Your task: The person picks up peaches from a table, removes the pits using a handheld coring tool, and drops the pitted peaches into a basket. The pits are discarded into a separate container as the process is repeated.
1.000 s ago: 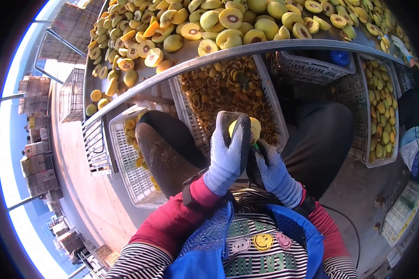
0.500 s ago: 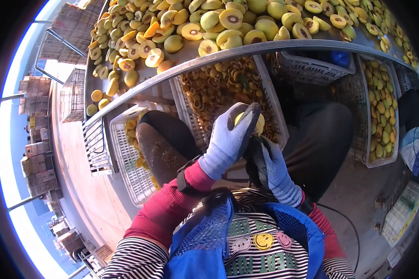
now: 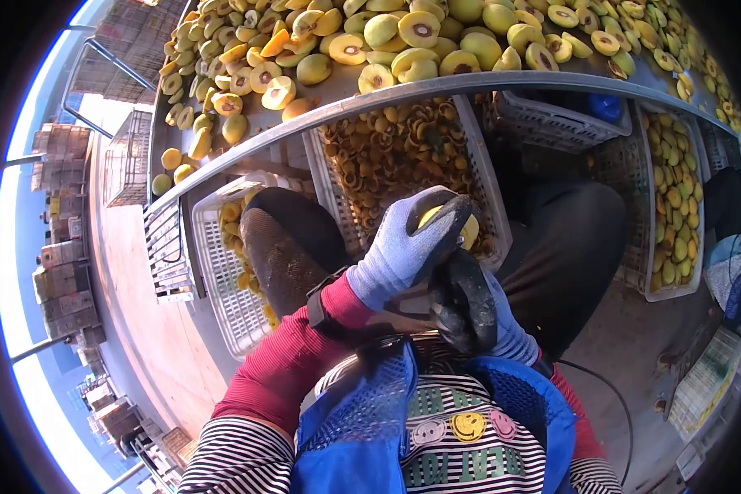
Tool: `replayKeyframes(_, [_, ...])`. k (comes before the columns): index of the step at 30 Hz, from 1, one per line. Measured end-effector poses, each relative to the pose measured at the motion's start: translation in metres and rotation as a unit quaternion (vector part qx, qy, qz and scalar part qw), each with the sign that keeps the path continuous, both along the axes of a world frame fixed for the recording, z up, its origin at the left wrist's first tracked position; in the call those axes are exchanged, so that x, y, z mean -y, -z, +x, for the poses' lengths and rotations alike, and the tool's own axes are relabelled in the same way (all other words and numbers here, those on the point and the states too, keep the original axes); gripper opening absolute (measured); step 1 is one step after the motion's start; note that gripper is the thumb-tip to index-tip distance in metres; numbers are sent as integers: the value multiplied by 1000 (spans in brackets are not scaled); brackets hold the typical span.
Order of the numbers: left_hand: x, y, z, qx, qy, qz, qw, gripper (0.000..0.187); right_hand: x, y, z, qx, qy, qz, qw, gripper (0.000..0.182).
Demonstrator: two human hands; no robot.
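Observation:
My left hand (image 3: 416, 243), in a blue glove with a dark coated palm, is closed around a yellow peach half (image 3: 470, 231). Part of the fruit is hidden by the fingers and thumb. Just below it, my right hand (image 3: 468, 306) is curled with its black-coated fingers bent inward. A tiny shiny bit shows between that hand and the fruit, but what the right hand holds is hidden. Both hands are above a crate (image 3: 335, 193) of brown and orange peach scraps between my knees.
A metal-edged table (image 3: 502, 80) in front bears many peach halves (image 3: 420, 29). A white crate (image 3: 239, 309) with yellow pieces stands left, and another crate (image 3: 675, 292) of peaches stands right. A grey crate (image 3: 560, 123) holds something blue. Someone's sleeve (image 3: 726, 255) shows far right.
My right hand has turned and curled, now showing its black palm side beneath the fruit. My left hand and the peach half have shifted slightly right.

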State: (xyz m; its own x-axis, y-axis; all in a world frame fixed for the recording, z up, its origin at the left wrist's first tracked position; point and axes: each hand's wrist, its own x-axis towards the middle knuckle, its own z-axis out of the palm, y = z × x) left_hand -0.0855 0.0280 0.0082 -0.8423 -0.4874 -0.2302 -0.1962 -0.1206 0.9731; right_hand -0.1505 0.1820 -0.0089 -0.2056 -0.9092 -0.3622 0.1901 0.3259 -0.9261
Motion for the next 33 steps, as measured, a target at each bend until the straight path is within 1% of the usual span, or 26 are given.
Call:
replayKeyframes(1, [2,5,3,0,0,-1,1000,28,3,-3,-1,328,58,4,943,25])
replayKeyframes(2, [3,14,7,-47,17,-134,990,28,5,-5,0,619,109,8,778,30])
replayKeyframes(3, [4,17,7,-93,35,-264,959,27,6,-6,1,619,110,6,778,30])
replayKeyframes(4, [4,18,8,-95,35,-264,959,27,7,-7,1,665,71,10,743,37])
replayKeyframes(5, [2,17,10,-58,30,-160,985,26,7,-8,2,708,31,16,705,46])
replayKeyframes(6, [2,17,11,-20,23,-54,998,25,6,-5,3,706,31,16,707,46])
replayKeyframes(8, [4,16,14,-20,24,-102,994,25,4,4,8,723,28,27,690,45])
replayKeyframes(9, [7,14,14,-31,47,-211,976,25,5,5,9,722,26,29,691,45])
replayKeyframes(10, [9,12,15,-41,68,-317,945,25,6,6,10,769,5,10,639,46])
replayKeyframes(11, [14,10,15,-44,93,-359,928,26,6,7,12,813,-15,-9,582,46])
replayKeyframes(15, [20,13,15,-28,141,-378,915,28,8,9,14,825,-13,-22,564,47])
replayKeyframes(16, [18,15,16,-29,142,-379,914,28,7,9,12,797,-9,-4,605,47])
replayKeyframes(17, [14,23,16,5,96,-179,979,27,5,9,11,765,-4,13,644,46])
replayKeyframes(18, [8,31,18,39,46,31,998,27,4,8,11,765,-1,13,644,46])
replayKeyframes(20, [2,45,20,0,34,68,997,30,4,8,13,687,23,43,725,47])
replayKeyframes(21, [-1,42,17,0,9,32,999,30,5,9,14,715,15,27,699,47])
replayKeyframes(22, [-3,39,17,0,-21,-5,1000,30,6,8,15,715,15,30,699,47])
replayKeyframes(23, [-1,34,18,-16,-9,-14,1000,28,8,6,15,731,13,21,681,46])
replayKeyframes(25, [8,22,13,-48,35,-207,976,24,9,5,15,746,12,8,666,46])
replayKeyframes(26, [14,18,13,-62,68,-319,943,25,9,7,16,786,-3,1,619,46])
replayKeyframes(27, [19,21,13,-65,105,-338,933,30,9,8,16,822,-17,-7,569,46])
replayKeyframes(28, [19,23,13,-66,105,-339,933,30,9,8,16,821,-18,-7,570,46])
replayKeyframes(30, [17,26,11,-84,94,-284,951,27,11,8,16,852,-30,-38,521,46])
replayKeyframes(31, [11,23,12,-19,85,-100,991,29,11,6,16,853,-30,-37,520,46])
replayKeyframes(32, [-3,26,10,-43,20,96,994,35,11,2,16,859,-29,-55,508,47])
replayKeyframes(33, [-11,28,11,-35,-23,170,985,35,12,0,15,866,-28,-72,495,47])
